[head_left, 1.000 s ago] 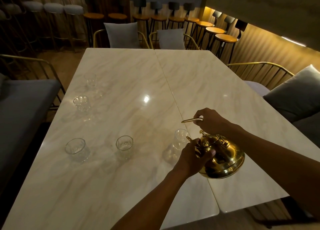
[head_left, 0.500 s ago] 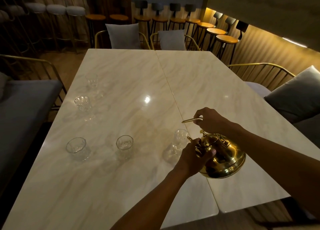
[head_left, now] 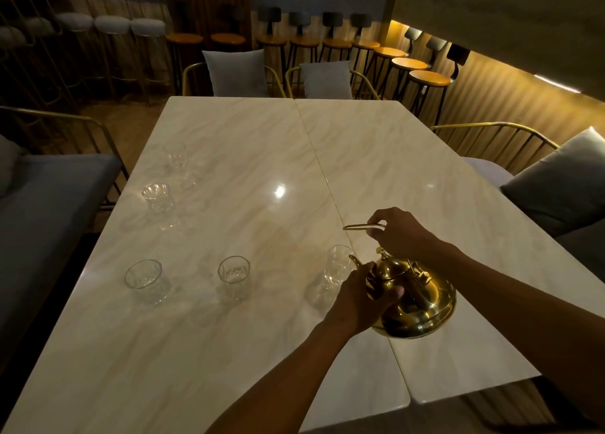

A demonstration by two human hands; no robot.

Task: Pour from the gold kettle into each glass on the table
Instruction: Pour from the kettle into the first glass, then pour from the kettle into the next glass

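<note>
The gold kettle (head_left: 422,299) hangs tilted to the left above the marble table (head_left: 248,361), its spout at the rim of the nearest glass (head_left: 337,265). My right hand (head_left: 402,230) grips the kettle's thin handle from above. My left hand (head_left: 363,297) presses against the kettle's body just behind the spout. Several other clear glasses stand to the left: one (head_left: 234,278) in the near row, one (head_left: 144,279) at the near left, one (head_left: 157,197) further back and one (head_left: 176,154) furthest. Whether liquid is flowing is too dark to tell.
Two marble tops meet at a seam (head_left: 330,197) running away from me. Gold-framed seats with grey cushions (head_left: 563,184) flank the table; a dark bench (head_left: 49,204) is on the left. Bar stools (head_left: 429,78) line the back wall.
Almost nothing has moved. The kettle stays tilted at the nearest glass with both hands on it; the view has shifted very slightly.
</note>
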